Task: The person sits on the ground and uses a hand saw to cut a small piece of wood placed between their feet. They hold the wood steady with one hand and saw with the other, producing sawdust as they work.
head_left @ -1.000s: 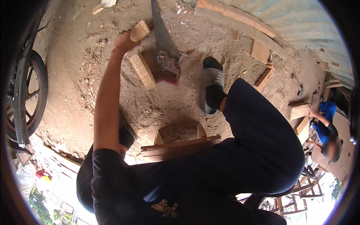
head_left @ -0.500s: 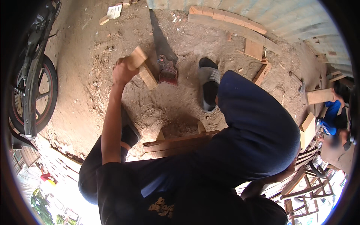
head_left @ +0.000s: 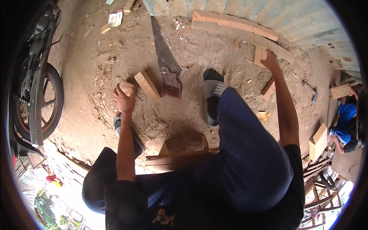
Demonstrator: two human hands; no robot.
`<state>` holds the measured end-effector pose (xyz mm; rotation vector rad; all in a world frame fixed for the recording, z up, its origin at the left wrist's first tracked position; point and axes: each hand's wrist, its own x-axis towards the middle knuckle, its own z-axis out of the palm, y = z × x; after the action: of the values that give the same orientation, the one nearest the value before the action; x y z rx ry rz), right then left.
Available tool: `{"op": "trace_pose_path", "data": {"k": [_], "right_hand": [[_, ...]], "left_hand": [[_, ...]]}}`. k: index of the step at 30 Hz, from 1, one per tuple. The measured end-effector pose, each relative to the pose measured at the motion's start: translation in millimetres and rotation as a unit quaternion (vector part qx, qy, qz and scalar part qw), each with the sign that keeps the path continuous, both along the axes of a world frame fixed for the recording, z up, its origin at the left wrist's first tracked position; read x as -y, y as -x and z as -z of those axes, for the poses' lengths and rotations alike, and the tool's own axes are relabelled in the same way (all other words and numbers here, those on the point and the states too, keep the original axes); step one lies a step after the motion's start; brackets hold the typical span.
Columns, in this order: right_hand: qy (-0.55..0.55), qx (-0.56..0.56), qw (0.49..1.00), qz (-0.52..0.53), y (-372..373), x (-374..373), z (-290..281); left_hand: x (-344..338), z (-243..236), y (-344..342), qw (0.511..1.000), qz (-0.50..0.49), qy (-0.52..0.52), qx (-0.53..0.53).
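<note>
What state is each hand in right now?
Left hand: fingers on a short wooden block; firm grip can't be told.
Right hand: fingers on a flat wooden board; firm grip can't be told.

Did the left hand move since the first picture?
Yes. Judged against the handsaw, the left hand moved lower in view: from level with the blade to level with the handle.

white glare floods the lower left inside black vignetting.
</note>
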<state>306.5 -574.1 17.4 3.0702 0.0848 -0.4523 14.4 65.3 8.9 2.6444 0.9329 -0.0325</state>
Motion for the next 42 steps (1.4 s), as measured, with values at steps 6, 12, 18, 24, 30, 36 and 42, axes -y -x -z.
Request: {"op": "trace_pose_path", "data": {"k": [6,12,18,24,30,36,42], "right_hand": [[0.098,0.047,0.994,0.032,-61,-90,8],[0.088,0.047,0.995,0.0,-83,-70,24],[0.112,0.027,0.993,-0.01,-71,-81,-8],[0.151,0.023,0.987,-0.047,-73,-83,-11],[0.018,-0.054,0.996,-0.071,-61,-67,-20],[-0.093,-0.028,0.983,-0.155,-31,-60,-66],[-0.007,0.06,0.963,-0.263,13,-98,-184]], "left_hand": [[39,-9,-25,0.989,-0.099,0.014,-0.106],[36,22,-29,0.99,-0.056,0.063,-0.109],[47,13,-31,0.99,-0.054,0.059,-0.114],[50,10,-26,0.98,-0.087,0.102,-0.147],[26,35,-15,0.989,-0.058,0.083,-0.111],[-40,64,15,0.986,0.08,0.144,0.026],[-63,55,-2,0.987,0.086,0.132,0.024]]}}
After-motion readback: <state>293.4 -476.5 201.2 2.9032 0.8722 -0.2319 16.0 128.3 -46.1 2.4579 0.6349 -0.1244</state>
